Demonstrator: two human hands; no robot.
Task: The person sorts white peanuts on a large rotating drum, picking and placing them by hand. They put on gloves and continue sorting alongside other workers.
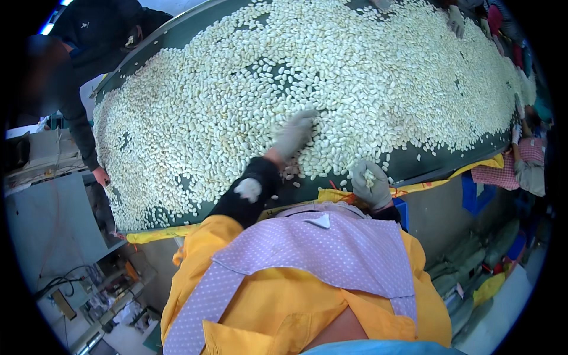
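White beans [230, 106] lie spread in a thick layer over a dark green sorting table [437, 162]. My left hand [293, 135], in a pale glove, reaches forward and touches the beans; it is blurred, and whether its fingers hold any is hidden. Close to the near edge, my right hand [372, 184], gloved too, is curled around a few beans [369, 178] that show between thumb and fingers. Small patches of the dark table surface show among the beans.
Yellow sheeting [162, 234] runs along the table's near edge. A person in dark clothing [80, 102] touches the beans at the left end. Other people's gloved hands, one grey-gloved hand [455, 21] among them, are at the far right. Filled sacks [461, 262] lie on the floor.
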